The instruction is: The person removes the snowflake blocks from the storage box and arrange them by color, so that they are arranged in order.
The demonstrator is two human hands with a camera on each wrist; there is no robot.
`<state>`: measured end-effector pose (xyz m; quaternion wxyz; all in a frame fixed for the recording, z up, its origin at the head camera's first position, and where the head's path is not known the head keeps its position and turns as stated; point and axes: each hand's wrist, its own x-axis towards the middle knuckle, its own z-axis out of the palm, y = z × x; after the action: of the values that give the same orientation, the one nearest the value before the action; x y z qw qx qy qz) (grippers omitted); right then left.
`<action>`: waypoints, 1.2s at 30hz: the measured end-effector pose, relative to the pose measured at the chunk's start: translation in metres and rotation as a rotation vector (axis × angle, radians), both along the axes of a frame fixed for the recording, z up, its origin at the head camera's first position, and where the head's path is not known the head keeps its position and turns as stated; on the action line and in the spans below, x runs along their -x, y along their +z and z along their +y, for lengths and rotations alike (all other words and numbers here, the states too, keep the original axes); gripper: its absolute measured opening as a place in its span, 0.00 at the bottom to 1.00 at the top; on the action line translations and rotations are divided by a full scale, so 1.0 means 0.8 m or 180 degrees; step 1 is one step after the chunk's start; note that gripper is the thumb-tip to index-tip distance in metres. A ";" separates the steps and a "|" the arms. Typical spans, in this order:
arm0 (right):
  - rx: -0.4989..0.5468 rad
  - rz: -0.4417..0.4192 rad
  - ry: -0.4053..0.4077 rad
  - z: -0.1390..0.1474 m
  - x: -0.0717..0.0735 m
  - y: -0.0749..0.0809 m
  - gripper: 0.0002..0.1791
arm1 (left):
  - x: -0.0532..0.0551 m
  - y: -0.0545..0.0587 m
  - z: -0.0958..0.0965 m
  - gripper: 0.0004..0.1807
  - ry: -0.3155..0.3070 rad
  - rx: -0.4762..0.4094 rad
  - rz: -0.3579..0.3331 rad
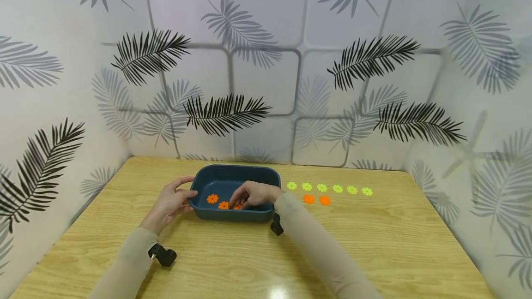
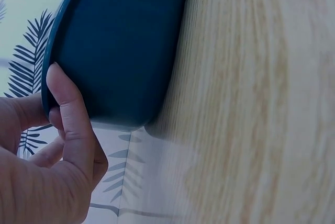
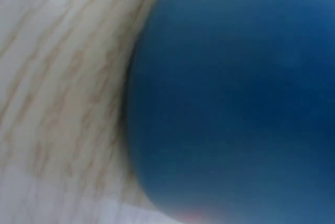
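Observation:
A dark blue plastic basin (image 1: 232,216) stands on the wooden table. My left hand (image 1: 172,200) holds its left end, thumb and fingers at the rim; the left wrist view shows the left hand (image 2: 63,145) pinching the basin wall (image 2: 120,51). Inside the basin are orange flower-shaped discs (image 1: 212,199), with another orange disc (image 1: 223,205) beside. My right hand (image 1: 253,194) reaches down into the basin with curled fingers, an orange disc (image 1: 238,206) showing between its fingertips and partly hidden. The right wrist view is filled by the blurred basin side (image 3: 220,98), without the hand.
Right of the basin, several yellow-green flower-shaped discs (image 1: 322,188) lie in a row on the table (image 1: 374,243). Below that row are two orange discs, a left one (image 1: 308,199) and a right one (image 1: 324,200). A leaf-patterned wall covering (image 1: 266,82) rises behind the table.

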<state>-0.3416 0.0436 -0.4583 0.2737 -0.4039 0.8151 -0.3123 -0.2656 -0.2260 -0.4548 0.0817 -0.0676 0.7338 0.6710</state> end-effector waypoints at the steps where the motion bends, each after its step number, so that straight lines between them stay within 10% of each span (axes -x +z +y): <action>1: -0.0005 0.0028 -0.0010 0.000 0.000 -0.001 0.16 | 0.000 0.000 0.000 0.32 0.0001 0.0004 -0.0001; 16: -0.0444 0.0641 -0.0582 0.002 0.003 -0.010 0.12 | -0.005 -0.007 0.002 0.32 -0.0036 -0.0023 -0.0002; 36: -0.0278 0.0672 -0.0697 0.005 0.012 0.003 0.10 | 0.001 -0.002 0.003 0.32 0.0000 -0.0023 0.0035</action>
<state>-0.3512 0.0480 -0.4558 0.1682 -0.3309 0.8913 -0.2603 -0.2664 -0.2240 -0.4560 0.0779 -0.0635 0.7319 0.6740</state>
